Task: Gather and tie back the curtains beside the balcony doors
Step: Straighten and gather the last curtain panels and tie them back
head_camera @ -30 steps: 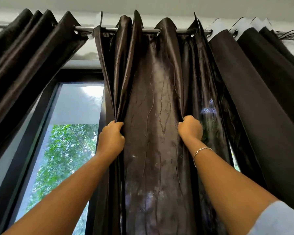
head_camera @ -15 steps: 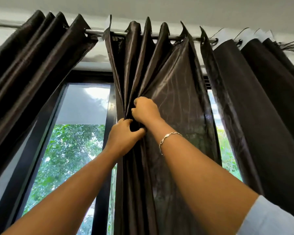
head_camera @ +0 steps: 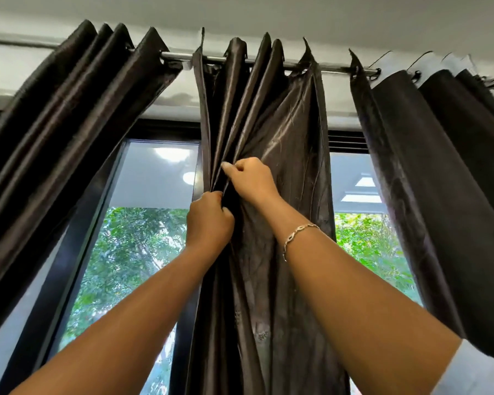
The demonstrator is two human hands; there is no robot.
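Dark satin curtain (head_camera: 285, 143), hanging from the rod (head_camera: 177, 56) between two window panes (head_camera: 143, 252): since a second ago your right hand (head_camera: 253, 181) has crossed to your left hand (head_camera: 208, 220); both sets of fingers curl round bunched pleats, right just above left.

Metal curtain rod (head_camera: 180, 56), horizontal, high up just under the ceiling. Carries three dark curtains, threaded through their top edges. Left curtain (head_camera: 69, 115): bunched in tight folds, slanting away to the left. Short stretch of bare rod beside it. Middle curtain (head_camera: 291, 132): glossy, gathered into narrow pleats near the centre. Right curtain (head_camera: 454, 166): matte, hanging in broad folds.
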